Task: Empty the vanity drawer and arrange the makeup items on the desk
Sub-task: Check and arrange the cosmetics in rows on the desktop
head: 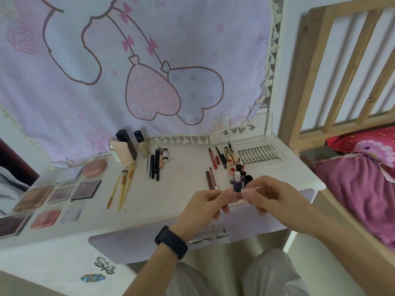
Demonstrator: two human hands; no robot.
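Note:
Both hands meet above the front edge of the white desk point(175, 189), holding one small pale pink tube point(239, 195) between them. My left hand point(210, 205) pinches its left end, my right hand point(269, 194) pinches its right end. The lilac drawer front point(132, 242) with a silver bow handle point(208, 237) sits just below my hands. On the desk lie eyeshadow and blush palettes point(85, 190) at left, brushes point(124, 186), dark pencils point(154, 166), foundation bottles point(128, 149), lip pencils point(213, 160) and small lip tint bottles point(237, 178).
A lash tray point(259, 154) lies at the desk's back right by a clear acrylic stand point(252, 131). A lilac cartoon cloth point(136, 71) hangs behind. A wooden bed frame point(333, 67) with pink bedding point(363, 182) stands at right. My grey-trousered knees point(271, 272) are below the drawer.

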